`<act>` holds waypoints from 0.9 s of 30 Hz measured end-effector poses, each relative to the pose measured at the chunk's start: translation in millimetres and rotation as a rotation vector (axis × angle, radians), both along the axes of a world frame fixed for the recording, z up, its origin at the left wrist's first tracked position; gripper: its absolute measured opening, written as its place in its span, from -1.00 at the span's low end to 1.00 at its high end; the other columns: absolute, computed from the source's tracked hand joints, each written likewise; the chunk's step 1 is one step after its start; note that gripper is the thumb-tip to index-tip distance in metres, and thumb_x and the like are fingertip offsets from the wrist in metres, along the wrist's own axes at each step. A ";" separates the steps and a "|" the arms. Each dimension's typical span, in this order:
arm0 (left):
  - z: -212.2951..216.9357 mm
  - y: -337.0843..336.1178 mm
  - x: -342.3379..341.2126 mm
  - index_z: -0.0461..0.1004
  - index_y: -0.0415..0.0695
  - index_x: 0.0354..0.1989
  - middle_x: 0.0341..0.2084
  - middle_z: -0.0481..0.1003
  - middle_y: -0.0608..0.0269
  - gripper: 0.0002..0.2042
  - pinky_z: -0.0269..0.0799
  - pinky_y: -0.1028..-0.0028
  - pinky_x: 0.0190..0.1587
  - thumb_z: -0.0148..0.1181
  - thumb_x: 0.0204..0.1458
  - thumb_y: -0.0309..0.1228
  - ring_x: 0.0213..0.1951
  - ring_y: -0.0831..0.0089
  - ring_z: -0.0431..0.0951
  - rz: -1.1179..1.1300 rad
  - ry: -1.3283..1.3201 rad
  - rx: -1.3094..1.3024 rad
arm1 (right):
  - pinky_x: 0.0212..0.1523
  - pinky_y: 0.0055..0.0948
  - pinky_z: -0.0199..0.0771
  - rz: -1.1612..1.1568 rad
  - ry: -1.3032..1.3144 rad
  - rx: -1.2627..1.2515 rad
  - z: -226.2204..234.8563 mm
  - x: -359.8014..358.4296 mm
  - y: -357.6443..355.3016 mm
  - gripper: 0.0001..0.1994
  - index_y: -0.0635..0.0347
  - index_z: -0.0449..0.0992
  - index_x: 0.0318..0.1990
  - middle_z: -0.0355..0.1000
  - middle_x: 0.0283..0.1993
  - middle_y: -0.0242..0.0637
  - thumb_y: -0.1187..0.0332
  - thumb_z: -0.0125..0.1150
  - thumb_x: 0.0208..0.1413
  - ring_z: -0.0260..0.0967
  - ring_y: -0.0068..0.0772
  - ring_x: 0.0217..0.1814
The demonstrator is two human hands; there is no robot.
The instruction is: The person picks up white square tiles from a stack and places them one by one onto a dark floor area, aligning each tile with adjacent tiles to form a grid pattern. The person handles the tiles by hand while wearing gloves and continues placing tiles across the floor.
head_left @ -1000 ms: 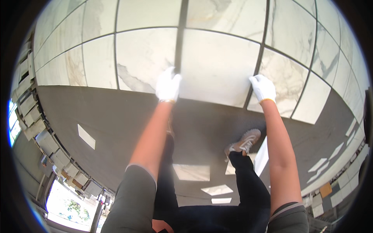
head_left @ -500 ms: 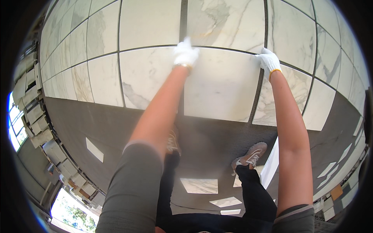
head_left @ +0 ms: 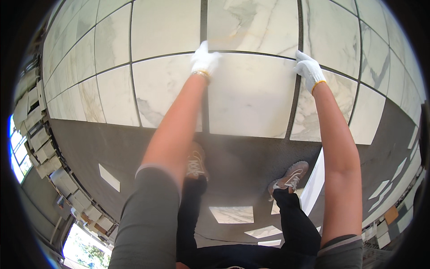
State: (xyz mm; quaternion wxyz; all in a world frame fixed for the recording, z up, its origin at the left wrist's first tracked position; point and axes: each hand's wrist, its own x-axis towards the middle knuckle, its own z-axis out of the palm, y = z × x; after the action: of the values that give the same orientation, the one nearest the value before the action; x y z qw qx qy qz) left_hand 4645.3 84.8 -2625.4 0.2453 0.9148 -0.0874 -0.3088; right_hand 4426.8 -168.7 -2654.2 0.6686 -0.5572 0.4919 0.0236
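Observation:
A pale, faintly veined marble tile (head_left: 251, 96) lies in the nearest row, with dark gaps around it. My left hand (head_left: 205, 62), in a white knit glove, is at its far left corner. One finger points away along the gap and the thumb rests over the tile's edge; motion blurs it a little. At the far right corner, my right hand (head_left: 310, 71), gloved alike, has its thumb and fingers bent over the edge. The tile lies flat, next to a grey-veined tile (head_left: 168, 83) on the left and another veined tile (head_left: 329, 105) on the right.
More marble tiles (head_left: 253, 27) spread in rows beyond. My shoes (head_left: 289, 177) stand on the dark grey floor (head_left: 148, 166). Behind me lie loose tile pieces (head_left: 230, 214) and a white strip (head_left: 313, 181). Stacked slabs (head_left: 65, 181) line the left side.
The view has shifted slightly, and my left forearm sits further left. My right index finger is stretched further from the thumb. Both hands remain at the same tile corners.

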 end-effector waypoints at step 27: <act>3.1 27.1 5.0 0.33 0.06 0.33 0.15 0.48 0.00 -0.37 0.38 0.36 0.17 0.20 -0.03 -0.28 0.15 0.17 0.49 -0.126 -0.093 -0.021 | 0.41 -0.44 0.05 0.059 -0.108 -0.047 2.3 3.4 15.4 -0.09 0.21 0.12 0.46 0.07 0.52 -0.14 0.77 -0.07 -0.26 -0.02 -0.21 0.57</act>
State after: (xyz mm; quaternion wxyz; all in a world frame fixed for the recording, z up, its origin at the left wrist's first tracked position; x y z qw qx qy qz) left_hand 4650.3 111.9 -2622.3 0.2307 0.9181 -0.1595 -0.2799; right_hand 4430.2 -153.2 -2651.9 0.6799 -0.5877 0.4386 0.0016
